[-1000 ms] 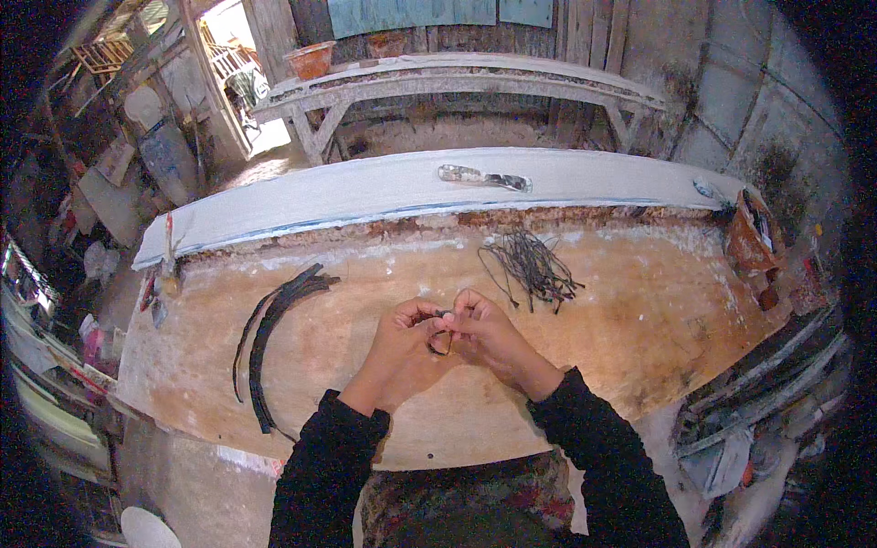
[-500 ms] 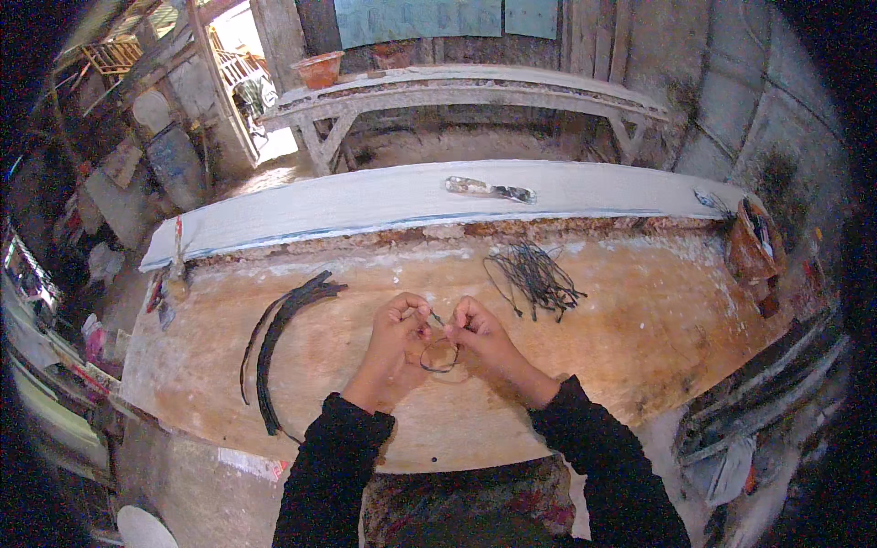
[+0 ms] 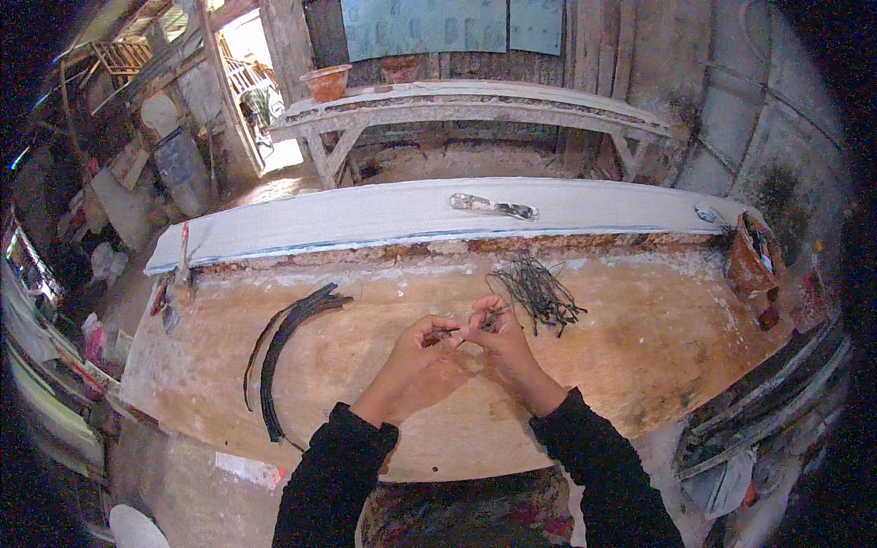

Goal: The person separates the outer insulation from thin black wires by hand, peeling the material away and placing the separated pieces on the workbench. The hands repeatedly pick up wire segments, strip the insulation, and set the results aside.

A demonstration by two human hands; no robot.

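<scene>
Over the middle of a wooden board (image 3: 630, 365), my left hand (image 3: 416, 361) and my right hand (image 3: 507, 352) meet fingertip to fingertip. Both are closed in a pinch on a thin black cord (image 3: 491, 321), much of it hidden by the fingers. Just beyond my right hand lies a tangled pile of black cords (image 3: 545, 297), some with knot-like ends. A curved bundle of long black strips (image 3: 272, 365) rests to the left of my left hand.
A long white plank (image 3: 365, 221) runs along the board's far side, with a dark-and-light scraper-like tool (image 3: 493, 206) on it. At the right end hangs a brown container (image 3: 754, 256). A brush-like tool (image 3: 184, 260) stands at the left end. Farther back, a bench (image 3: 475, 111) carries orange pots (image 3: 327, 83).
Both hands have shifted slightly and come closer together. The cord loop that hung below them no longer shows; the cord is now bunched at the fingers. The whole view has tilted a little.
</scene>
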